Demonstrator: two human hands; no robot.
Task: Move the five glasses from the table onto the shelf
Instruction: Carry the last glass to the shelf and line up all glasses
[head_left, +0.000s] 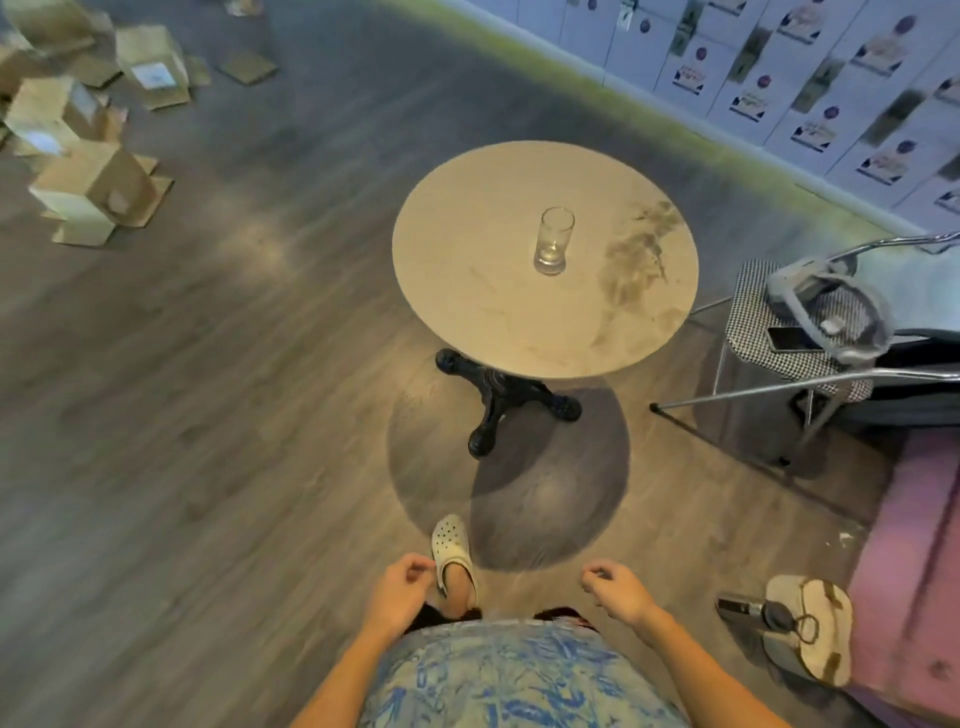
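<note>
One clear, empty glass (553, 240) stands upright near the middle of a round marble-look table (467, 291) on a black iron foot. No other glass shows, and no shelf is in view. Both hands hang low in front of my body, well short of the table. My left hand (397, 590) is loosely curled with nothing in it. My right hand (615, 584) is likewise loosely curled and holds nothing.
A metal-framed chair (753, 332) with a headset and a phone on its checked seat stands right of the table. A pink sofa edge (919, 571) and a bag (810, 629) lie at lower right. Cardboard boxes (88, 192) litter the floor at far left. Stacked white boxes (779, 67) line the back wall.
</note>
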